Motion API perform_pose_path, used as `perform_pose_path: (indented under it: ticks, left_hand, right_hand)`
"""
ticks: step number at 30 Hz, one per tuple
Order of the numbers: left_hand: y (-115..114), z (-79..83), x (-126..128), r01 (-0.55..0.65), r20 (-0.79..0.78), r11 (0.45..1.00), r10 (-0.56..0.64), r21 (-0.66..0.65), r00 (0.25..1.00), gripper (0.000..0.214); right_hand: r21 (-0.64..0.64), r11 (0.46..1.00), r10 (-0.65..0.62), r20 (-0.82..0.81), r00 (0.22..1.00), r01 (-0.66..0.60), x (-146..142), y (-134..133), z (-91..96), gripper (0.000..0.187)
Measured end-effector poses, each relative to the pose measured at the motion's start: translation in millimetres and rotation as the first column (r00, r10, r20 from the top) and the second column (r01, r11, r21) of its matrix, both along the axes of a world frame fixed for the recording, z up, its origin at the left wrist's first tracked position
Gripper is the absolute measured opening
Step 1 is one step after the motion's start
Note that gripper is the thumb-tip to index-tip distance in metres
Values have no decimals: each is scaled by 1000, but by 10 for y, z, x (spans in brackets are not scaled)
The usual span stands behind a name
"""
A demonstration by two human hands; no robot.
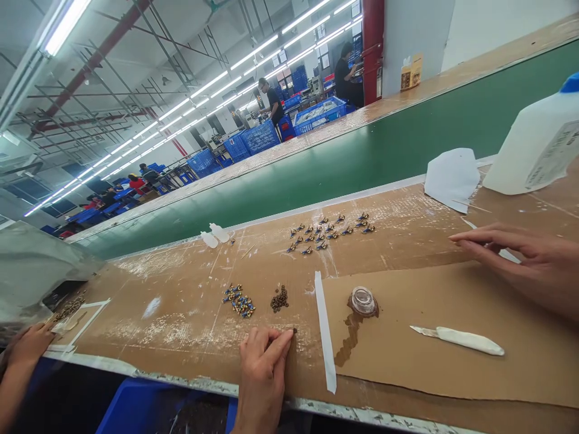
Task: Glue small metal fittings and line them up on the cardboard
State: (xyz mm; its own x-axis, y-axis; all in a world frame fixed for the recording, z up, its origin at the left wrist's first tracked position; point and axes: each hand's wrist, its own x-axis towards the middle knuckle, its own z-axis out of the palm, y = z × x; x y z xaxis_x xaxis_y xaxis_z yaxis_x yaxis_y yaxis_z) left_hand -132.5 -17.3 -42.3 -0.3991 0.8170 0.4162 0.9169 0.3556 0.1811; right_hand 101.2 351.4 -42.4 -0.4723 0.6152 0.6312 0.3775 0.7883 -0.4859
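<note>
The centre hand (263, 367) rests just beside a small dark part (295, 330).

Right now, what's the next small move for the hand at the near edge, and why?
Probably the hand at the near edge should push the loose dark part to the dark pile: it lies alone at its fingertips, and the pile sits close by.

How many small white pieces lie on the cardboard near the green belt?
2: one white piece and a second white piece, side by side on the brown cardboard beside the green belt. None looks hidden.
</note>
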Motion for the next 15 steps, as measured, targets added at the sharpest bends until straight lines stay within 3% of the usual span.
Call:
perform_pose_path:
  ticks: [10, 15]
  left_hand:
    - [-42, 32, 12, -27, 14, 1000, 27, 14, 1000, 27]
    - [-208, 132, -323, -219, 73, 973, 214, 69, 974, 22]
  right_hand:
    - [-2, 1000, -15, 20, 1000, 15, -2, 26, -2, 29]
    - [-33, 998, -49, 60, 997, 51, 18, 57, -54, 30]
